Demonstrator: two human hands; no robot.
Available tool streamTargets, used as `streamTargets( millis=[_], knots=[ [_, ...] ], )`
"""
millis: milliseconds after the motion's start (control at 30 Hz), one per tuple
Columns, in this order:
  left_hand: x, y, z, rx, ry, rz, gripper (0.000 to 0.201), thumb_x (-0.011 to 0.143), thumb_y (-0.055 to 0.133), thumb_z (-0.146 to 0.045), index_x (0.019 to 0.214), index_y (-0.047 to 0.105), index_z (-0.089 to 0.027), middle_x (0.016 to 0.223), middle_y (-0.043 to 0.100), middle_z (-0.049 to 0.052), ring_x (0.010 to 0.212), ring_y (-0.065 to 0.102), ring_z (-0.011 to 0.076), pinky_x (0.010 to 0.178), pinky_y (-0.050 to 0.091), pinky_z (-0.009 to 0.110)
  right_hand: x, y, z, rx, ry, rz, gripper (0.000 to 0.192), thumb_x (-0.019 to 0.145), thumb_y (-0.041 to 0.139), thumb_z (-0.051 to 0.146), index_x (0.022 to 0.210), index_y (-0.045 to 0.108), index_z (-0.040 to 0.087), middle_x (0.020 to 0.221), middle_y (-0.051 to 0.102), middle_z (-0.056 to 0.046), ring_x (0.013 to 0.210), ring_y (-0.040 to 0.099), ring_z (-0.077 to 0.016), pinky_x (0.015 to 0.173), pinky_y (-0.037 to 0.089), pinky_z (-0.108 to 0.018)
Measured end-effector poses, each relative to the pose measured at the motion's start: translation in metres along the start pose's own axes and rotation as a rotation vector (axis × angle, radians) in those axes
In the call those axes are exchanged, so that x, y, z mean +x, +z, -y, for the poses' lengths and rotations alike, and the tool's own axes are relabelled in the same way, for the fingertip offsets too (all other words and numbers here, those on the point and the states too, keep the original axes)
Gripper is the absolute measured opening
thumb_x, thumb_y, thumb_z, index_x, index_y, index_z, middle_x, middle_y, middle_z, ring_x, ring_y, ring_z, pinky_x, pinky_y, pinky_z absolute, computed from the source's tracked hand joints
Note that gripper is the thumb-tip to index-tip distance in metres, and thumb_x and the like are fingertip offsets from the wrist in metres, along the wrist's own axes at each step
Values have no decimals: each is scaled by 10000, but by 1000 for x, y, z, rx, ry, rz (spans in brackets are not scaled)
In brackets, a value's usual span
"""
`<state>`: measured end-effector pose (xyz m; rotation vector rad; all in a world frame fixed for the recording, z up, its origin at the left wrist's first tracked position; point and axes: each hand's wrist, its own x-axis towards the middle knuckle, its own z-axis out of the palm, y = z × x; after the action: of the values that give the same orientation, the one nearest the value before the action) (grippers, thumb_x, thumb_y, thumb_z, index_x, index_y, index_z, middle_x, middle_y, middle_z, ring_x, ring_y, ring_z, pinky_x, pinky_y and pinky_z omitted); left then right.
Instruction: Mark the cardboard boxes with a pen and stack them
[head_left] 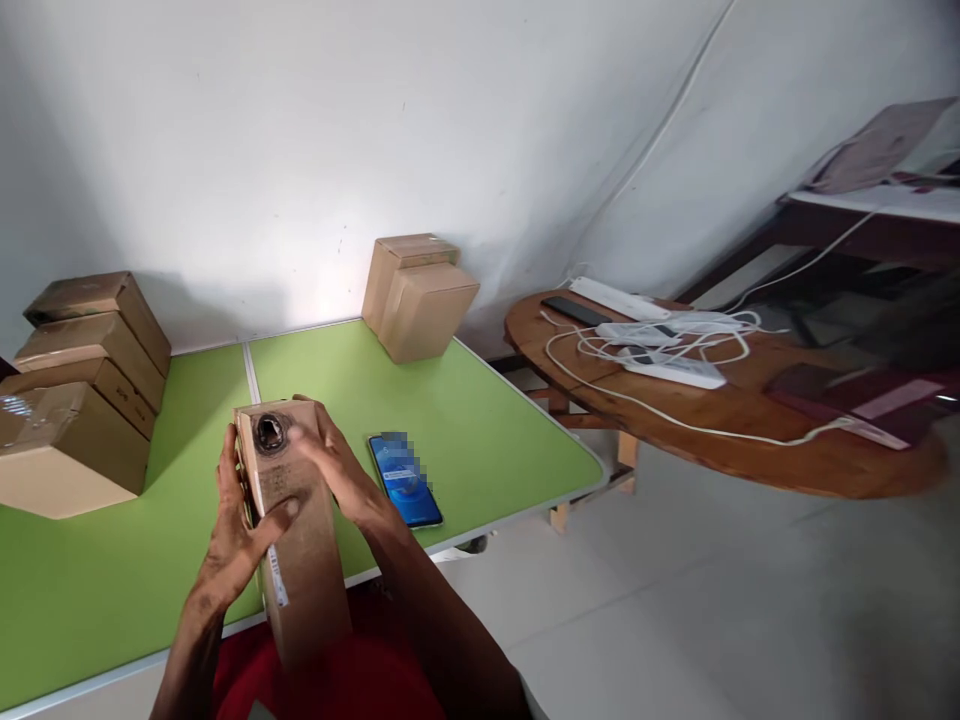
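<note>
Hands grip a cardboard box (296, 530) above our green worktop (465, 420): left hand (236, 530) braces it, right hand (337, 470) fingers (311, 440) clasp its top, steadying it.

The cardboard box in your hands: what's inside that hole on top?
The cardboard box, gripped by the left hand and right hand, shows a dark, round-looking part in its top hole. The cardboard walls hide everything else inside.

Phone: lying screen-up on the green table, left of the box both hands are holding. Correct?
Not quite. The head view shows the phone screen-up on the green table, but right of the cardboard box, not left. The left hand and right hand both hold that box.
</note>
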<state>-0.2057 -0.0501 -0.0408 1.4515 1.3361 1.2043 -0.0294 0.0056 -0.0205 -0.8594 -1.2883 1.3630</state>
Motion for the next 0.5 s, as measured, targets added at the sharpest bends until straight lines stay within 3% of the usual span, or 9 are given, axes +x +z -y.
streamTargets(
  millis=[100, 233, 333, 500],
  knots=[
    [-6, 4, -2, 74, 55, -23, 1300, 884, 870, -682, 1872, 84, -375, 1939, 212, 168, 1788, 238, 449, 1425, 263, 706, -4, 2, 17, 116, 58, 25, 618, 870, 920, 553, 1381, 710, 276, 1363, 828, -66, 1304, 784, -313, 1168, 614, -499],
    [-10, 6, -17, 11, 83, -32, 1185, 894, 856, -695, 1831, 206, -372, 1872, 335, 183, 1730, 371, 443, 1365, 392, 694, -14, 5, 33, 66, -1, -9, 495, 880, 862, 431, 1343, 753, 295, 1322, 844, -53, 1283, 795, -325, 1173, 615, -550],
    [-7, 7, -32, -51, 98, -141, 1059, 894, 818, -753, 1743, 356, -319, 1775, 475, 202, 1644, 494, 443, 1280, 503, 660, -21, 9, 41, 15, 2, -31, 602, 831, 850, 388, 1407, 708, 283, 1328, 837, -62, 1276, 794, -332, 1178, 614, -553],
    [0, 1, -42, -65, 54, -269, 1060, 818, 880, -758, 1681, 491, -282, 1678, 592, 191, 1524, 609, 440, 1160, 593, 581, -26, 18, 45, 11, 25, -33, 719, 812, 861, 399, 1488, 656, 270, 1405, 808, -82, 1319, 775, -335, 1202, 602, -531]
  ],
)
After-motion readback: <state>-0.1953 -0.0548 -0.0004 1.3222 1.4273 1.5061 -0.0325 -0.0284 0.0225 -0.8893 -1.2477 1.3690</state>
